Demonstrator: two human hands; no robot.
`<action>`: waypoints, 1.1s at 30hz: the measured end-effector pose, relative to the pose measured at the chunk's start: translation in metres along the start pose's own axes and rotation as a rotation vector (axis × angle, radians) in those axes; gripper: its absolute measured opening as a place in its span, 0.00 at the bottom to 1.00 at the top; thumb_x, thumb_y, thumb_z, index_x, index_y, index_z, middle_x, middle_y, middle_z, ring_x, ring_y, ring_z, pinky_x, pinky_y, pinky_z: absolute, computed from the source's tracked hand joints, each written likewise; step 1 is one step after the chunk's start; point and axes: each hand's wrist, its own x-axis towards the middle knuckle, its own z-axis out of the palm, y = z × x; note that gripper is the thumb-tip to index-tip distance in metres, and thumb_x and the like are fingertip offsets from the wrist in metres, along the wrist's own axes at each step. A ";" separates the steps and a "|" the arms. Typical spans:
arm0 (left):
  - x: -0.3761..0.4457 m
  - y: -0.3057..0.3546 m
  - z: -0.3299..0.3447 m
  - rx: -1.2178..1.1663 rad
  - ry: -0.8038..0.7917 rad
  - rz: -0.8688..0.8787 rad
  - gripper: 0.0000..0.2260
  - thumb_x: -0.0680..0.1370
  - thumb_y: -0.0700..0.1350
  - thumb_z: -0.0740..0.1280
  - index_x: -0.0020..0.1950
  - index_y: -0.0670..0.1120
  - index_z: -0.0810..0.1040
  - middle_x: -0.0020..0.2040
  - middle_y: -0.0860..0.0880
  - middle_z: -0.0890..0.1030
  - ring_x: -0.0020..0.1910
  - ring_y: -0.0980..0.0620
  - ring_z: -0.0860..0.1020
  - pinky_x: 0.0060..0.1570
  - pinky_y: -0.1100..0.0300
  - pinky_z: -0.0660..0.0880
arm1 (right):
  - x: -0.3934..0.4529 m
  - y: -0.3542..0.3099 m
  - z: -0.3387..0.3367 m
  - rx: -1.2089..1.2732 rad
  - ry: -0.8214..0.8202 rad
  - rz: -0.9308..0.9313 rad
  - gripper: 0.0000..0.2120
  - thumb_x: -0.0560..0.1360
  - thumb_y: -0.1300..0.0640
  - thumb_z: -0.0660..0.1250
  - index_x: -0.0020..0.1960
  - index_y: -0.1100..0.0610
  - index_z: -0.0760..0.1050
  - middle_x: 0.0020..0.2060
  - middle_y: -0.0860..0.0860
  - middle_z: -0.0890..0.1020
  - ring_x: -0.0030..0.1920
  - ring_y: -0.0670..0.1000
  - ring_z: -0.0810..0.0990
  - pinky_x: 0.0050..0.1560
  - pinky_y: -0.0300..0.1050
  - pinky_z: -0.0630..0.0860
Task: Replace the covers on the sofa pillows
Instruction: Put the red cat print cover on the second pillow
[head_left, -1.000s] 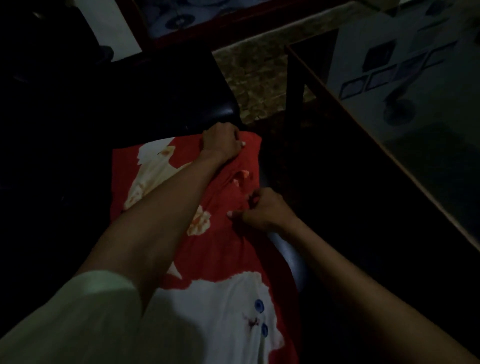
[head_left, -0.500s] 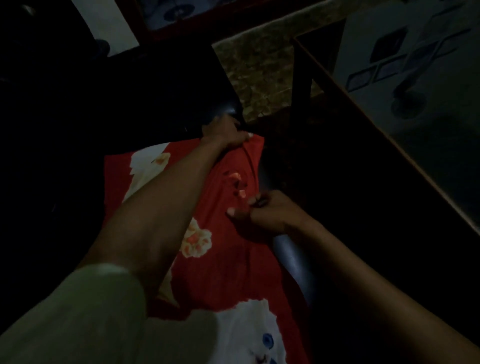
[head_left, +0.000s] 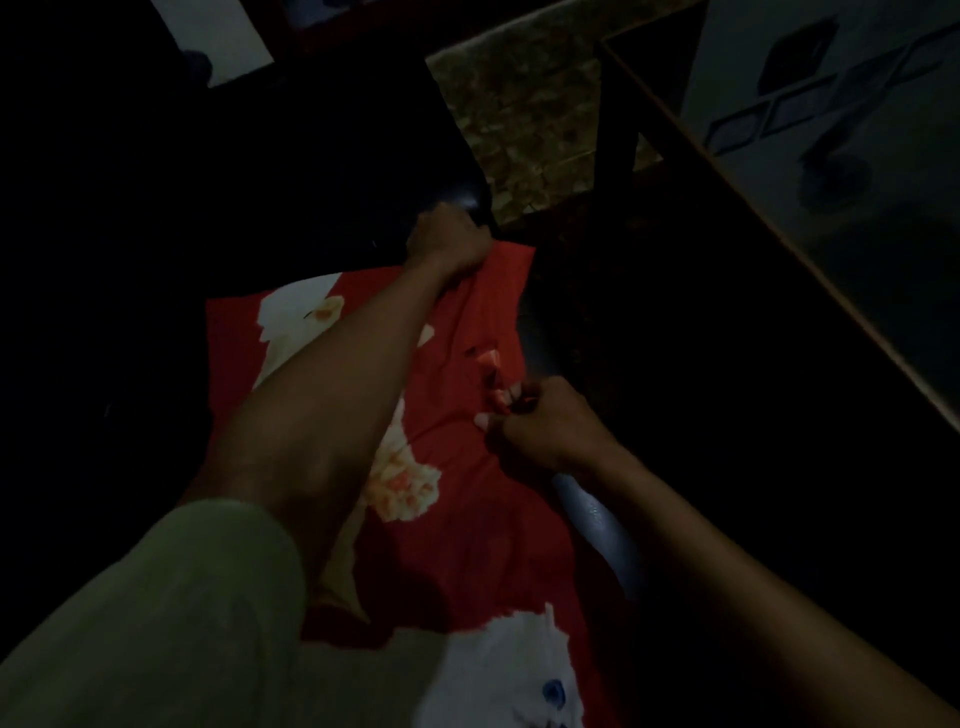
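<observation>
A red pillow cover printed with white cats and pale flowers lies flat on a dark sofa seat, reaching from the middle of the view down to the bottom edge. My left hand grips the cover's far right corner, fingers curled over the cloth. My right hand pinches the cover's right edge about halfway along, where the fabric is bunched. The room is dim. I cannot tell whether a pillow is inside the cover.
A glass-topped table with a dark wooden frame runs along the right side, close to the sofa. A patterned carpet shows between sofa and table at the top. The sofa's shiny dark front edge lies under my right forearm.
My left hand has pulled the cover's far corner further away from me, stretching the cloth. My right hand keeps its pinch on the right edge.
</observation>
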 end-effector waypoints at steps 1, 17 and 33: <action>-0.006 -0.007 -0.009 -0.029 -0.049 0.059 0.10 0.79 0.52 0.66 0.49 0.48 0.83 0.54 0.46 0.84 0.57 0.44 0.81 0.52 0.59 0.75 | -0.002 0.000 0.001 0.021 0.008 0.008 0.10 0.69 0.50 0.79 0.44 0.53 0.81 0.42 0.49 0.85 0.45 0.51 0.85 0.55 0.52 0.83; -0.182 -0.208 -0.064 -0.076 -0.044 -0.215 0.26 0.83 0.65 0.42 0.81 0.63 0.45 0.82 0.60 0.43 0.80 0.55 0.41 0.76 0.42 0.36 | -0.058 -0.006 0.080 -0.798 0.098 -0.692 0.33 0.81 0.29 0.44 0.82 0.39 0.44 0.82 0.42 0.40 0.81 0.49 0.34 0.78 0.66 0.35; -0.294 -0.206 -0.047 -0.122 0.068 -0.267 0.28 0.81 0.67 0.45 0.81 0.63 0.47 0.82 0.58 0.46 0.80 0.55 0.41 0.73 0.32 0.37 | -0.074 0.029 0.066 -0.580 0.132 -0.486 0.42 0.75 0.21 0.46 0.80 0.37 0.33 0.79 0.37 0.32 0.81 0.49 0.34 0.80 0.64 0.46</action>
